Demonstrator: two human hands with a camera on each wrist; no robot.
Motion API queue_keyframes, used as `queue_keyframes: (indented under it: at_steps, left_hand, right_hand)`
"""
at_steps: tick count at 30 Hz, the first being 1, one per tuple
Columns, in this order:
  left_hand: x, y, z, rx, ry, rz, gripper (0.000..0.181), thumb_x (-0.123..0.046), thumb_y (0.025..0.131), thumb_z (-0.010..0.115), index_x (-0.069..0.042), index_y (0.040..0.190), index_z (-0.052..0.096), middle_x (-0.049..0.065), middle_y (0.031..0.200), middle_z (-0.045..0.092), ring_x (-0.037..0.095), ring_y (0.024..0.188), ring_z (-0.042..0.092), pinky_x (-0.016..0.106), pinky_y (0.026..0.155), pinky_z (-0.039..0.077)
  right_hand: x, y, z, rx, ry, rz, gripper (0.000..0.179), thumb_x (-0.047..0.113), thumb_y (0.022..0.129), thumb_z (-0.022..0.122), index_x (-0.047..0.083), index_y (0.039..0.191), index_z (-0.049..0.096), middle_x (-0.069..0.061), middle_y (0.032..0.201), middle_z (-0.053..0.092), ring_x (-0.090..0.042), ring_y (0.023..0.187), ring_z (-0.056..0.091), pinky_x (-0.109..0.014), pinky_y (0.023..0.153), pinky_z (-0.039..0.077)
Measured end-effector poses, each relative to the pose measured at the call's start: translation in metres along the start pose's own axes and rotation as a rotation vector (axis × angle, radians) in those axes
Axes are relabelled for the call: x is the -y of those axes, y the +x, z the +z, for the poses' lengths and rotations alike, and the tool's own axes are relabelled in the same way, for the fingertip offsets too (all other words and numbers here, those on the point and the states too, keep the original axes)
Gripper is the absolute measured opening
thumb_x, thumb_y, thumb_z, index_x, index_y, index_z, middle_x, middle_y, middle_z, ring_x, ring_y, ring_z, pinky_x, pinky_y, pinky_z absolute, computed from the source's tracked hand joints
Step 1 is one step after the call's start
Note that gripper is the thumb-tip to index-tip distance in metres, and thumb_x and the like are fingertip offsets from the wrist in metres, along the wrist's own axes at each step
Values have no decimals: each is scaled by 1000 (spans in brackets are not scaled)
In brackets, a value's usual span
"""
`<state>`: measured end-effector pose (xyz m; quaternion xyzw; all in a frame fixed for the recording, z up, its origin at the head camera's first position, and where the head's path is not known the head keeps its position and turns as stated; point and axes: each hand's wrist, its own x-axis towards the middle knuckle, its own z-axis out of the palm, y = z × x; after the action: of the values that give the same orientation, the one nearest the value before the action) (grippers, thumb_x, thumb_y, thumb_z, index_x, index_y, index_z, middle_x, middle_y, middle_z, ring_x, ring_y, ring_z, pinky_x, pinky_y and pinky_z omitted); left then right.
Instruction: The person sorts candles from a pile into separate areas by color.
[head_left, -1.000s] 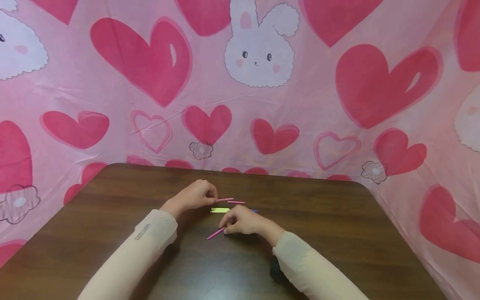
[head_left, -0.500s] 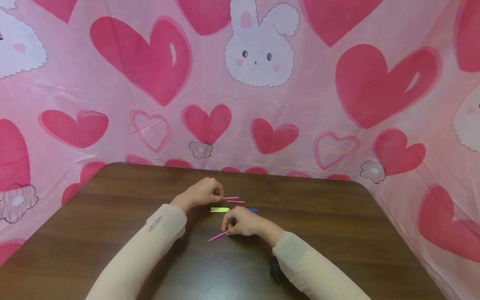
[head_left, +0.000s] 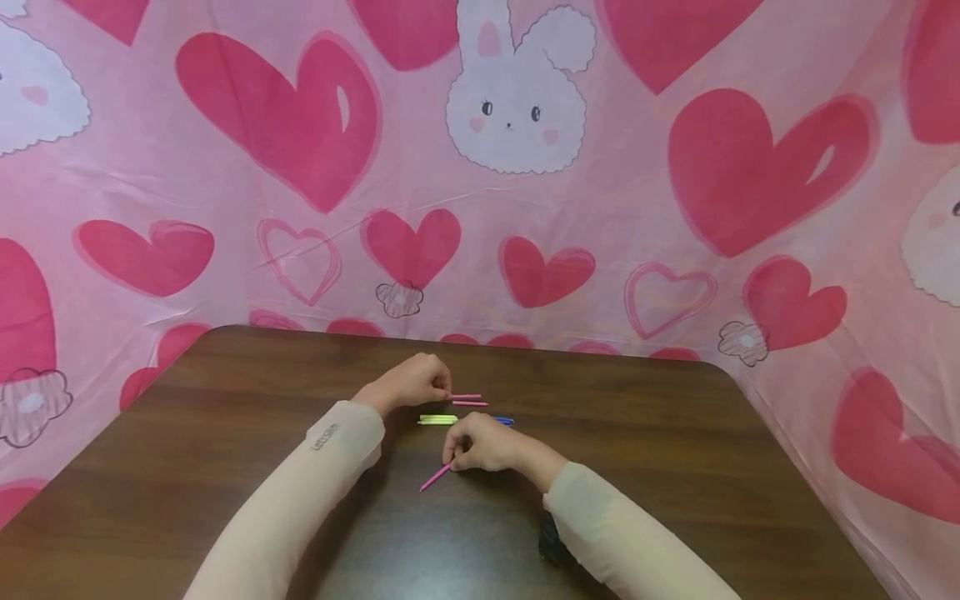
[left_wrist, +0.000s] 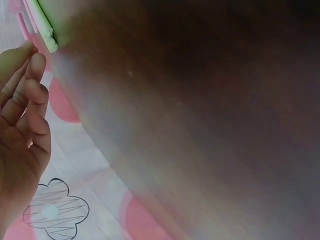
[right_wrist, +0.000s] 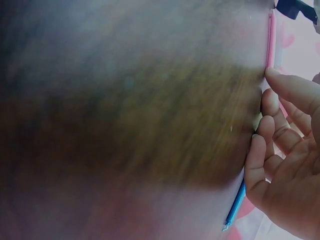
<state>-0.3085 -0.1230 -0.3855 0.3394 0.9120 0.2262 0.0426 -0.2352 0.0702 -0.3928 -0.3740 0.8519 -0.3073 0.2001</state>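
My left hand (head_left: 420,381) pinches the left end of a thin pink stick (head_left: 468,396) at the back of the group. Just in front of that lies a second pink stick (head_left: 472,404), almost parallel. Yellow-green sticks (head_left: 437,420) lie side by side between my hands; one green stick (left_wrist: 44,27) shows a rough end in the left wrist view. Nearer the front, my right hand (head_left: 483,443) holds another pink stick (head_left: 433,479) between thumb and fingers, slanting toward the lower left. Blue sticks (head_left: 505,421) are partly hidden behind the right hand.
Everything lies on a dark brown wooden table (head_left: 247,417) with rounded far corners. A pink cloth (head_left: 480,200) with hearts and rabbits hangs behind it. A small black object (head_left: 553,542) shows beside the right sleeve.
My left hand has moved right with its pink stick, which now lies alongside the other one. The right hand's pink stick has tilted more steeply, its free end shifting toward the front.
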Motion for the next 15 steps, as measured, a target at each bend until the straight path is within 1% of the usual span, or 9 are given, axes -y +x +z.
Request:
queue_keyframes:
  at_steps: [7,14,15]
  left_hand:
    - [1,4,3,21,5,-25,10,-12,87,74,-10,78,74,-4,68,65,5,61,50,20,60,47]
    - [-1,5,3,36,12,1,11,-11,87,73,-10,77,74,-4,66,64,5,60,48,20,59,45]
    - [-1,5,3,38,11,-3,11,-11,87,73,-10,77,74,-4,66,64,5,60,48,20,59,45]
  right_hand:
    - [0,0,1,0,4,0,8,0,84,74,8,86,74,2,72,62,0,67,48,-18,66,40]
    - [-1,0,2,-2,4,13,6,2,84,74,7,86,75,5,73,60,-1,67,48,-18,65,40]
    - [-1,0,1,0,5,14,6,2,84,74,8,86,75,4,73,60,-1,67,48,-18,65,40]
